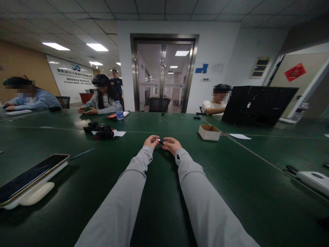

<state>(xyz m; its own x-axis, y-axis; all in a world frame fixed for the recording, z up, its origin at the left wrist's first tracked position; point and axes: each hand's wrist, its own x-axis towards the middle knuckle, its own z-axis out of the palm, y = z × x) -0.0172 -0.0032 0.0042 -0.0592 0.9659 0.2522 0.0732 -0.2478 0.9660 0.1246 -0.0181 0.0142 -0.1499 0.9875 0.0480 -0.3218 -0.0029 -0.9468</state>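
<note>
We're live: our left hand [151,141] and right hand [173,145] both pinch a small, dark, pale-ended object [160,141] between them over the dark-green tabletop [164,178]; in hand, not yet set down!

The green table [257,192] bears a bottle [119,111], paper [240,136] and a box [207,134] (open-topped).

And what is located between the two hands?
In the head view, a small dark item is between the left hand and the right hand; its details are unclear.
</note>
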